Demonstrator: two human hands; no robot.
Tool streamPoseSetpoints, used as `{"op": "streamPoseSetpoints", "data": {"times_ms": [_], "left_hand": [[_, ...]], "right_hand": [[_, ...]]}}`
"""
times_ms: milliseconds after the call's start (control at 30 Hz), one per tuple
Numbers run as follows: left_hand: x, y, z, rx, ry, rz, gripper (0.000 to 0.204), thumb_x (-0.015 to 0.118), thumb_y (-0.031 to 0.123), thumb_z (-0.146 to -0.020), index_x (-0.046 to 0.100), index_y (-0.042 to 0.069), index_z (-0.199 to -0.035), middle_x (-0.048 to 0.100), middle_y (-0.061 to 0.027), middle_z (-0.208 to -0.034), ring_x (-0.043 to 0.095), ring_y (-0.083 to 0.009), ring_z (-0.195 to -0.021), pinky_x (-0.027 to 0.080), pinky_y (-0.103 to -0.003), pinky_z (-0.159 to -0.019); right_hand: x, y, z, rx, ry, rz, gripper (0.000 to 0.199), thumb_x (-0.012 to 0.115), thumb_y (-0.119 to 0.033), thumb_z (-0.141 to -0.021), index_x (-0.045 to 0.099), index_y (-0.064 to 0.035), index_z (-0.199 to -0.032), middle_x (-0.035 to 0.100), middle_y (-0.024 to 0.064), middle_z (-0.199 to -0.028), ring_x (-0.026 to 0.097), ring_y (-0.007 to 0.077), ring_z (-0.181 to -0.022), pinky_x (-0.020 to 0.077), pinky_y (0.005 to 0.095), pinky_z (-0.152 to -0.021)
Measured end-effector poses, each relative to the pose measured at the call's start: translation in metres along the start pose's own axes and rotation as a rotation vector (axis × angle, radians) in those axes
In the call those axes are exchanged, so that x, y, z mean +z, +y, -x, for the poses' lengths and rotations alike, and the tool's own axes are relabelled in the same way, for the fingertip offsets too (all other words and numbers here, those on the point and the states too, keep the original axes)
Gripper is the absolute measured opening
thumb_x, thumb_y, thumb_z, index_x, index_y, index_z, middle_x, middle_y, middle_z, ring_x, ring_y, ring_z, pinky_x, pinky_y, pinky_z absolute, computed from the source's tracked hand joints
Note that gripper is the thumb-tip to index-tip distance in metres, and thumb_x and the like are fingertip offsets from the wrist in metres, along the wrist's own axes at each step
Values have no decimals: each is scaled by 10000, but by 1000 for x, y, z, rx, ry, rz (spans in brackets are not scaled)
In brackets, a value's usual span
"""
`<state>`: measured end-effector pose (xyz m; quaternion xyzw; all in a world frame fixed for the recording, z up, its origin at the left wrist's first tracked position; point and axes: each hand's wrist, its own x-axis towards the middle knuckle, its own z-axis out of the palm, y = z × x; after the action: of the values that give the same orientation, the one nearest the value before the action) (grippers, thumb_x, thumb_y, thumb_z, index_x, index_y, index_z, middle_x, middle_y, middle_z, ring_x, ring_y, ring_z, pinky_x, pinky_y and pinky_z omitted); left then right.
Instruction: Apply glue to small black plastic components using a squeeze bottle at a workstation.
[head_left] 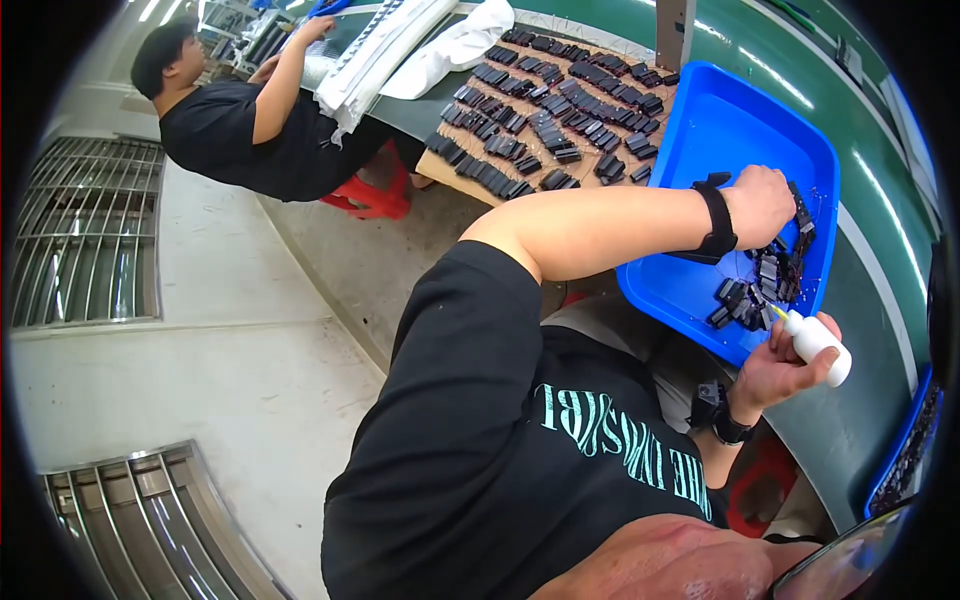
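Note:
My left hand (763,206), a black band at its wrist, is closed above the blue tray (720,110). Its fingertips are turned away, so what they hold is hidden. Small black rectangular parts with thin wires (800,235) lie right beside that hand, along the tray's right side. A small white squeeze bottle (822,350) with a thin yellowish nozzle is gripped in my right hand (785,362). The bottle is tilted, its nozzle pointing up and left over the tray's near side. Close to the tip is a loose pile of the black parts (740,305).
Rows of similar black parts cover a brown board (440,170) beyond my left arm. White bundled material (375,65) lies farther along the green table (860,290). A co-worker (240,120) sits there on a red stool (375,190). Another blue tray (905,450) stands at the right edge.

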<state>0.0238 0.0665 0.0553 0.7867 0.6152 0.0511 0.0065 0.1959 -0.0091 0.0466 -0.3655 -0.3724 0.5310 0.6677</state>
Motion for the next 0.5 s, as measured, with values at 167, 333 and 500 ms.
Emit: {"op": "streamPoseSetpoints", "data": {"times_ms": [167,333,500], "left_hand": [[-2,6,1,-29,-3,-12,232,606,176,-784,718,42,-937,657,-166,-981,642,-290,-923,528,-372,-759],[-5,4,6,-40,-9,39,184,603,150,-774,724,60,-880,684,-148,-933,661,-280,-919,536,-371,-759],[-10,4,5,-35,-59,46,169,602,154,-777,733,86,-859,710,-112,-899,687,-258,-878,547,-362,-727]], "right_hand": [[-5,-1,2,1,-7,15,591,516,-570,-880,567,0,-1029,504,30,-668,449,75,-492,419,188,-480],[0,0,5,-16,25,11,591,520,-571,-880,565,1,-1023,487,28,-664,418,74,-485,374,188,-467],[-1,-1,3,-14,3,0,584,526,-564,-880,567,0,-1021,494,31,-662,431,75,-485,397,185,-475]]}}
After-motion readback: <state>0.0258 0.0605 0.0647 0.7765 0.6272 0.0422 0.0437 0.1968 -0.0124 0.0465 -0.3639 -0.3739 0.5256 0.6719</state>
